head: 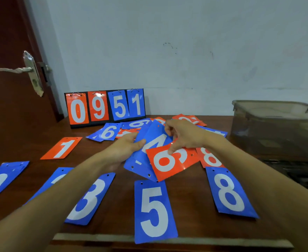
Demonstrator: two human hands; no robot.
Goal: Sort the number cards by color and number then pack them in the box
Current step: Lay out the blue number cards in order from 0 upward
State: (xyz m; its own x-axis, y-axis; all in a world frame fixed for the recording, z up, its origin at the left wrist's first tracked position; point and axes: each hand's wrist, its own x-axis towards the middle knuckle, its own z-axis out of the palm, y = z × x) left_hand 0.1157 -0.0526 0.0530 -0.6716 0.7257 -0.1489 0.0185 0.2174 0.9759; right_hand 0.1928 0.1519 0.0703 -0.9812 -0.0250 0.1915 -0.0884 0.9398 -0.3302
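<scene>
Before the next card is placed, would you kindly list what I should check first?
1. Left hand grips the fanned stack of blue number cards: ok.
2. Right hand has one card singled out: cannot tell; its fingers touch both the blue 4 card and the orange 6 card.
3. Colours kept apart: not ok; the orange 6 card lies over the blue stack.
4. Blue 5 card and blue 8 card lie flat and separate on the brown wooden table: ok.
5. Translucent plastic box stands at the right, top apparently open: ok.
</scene>
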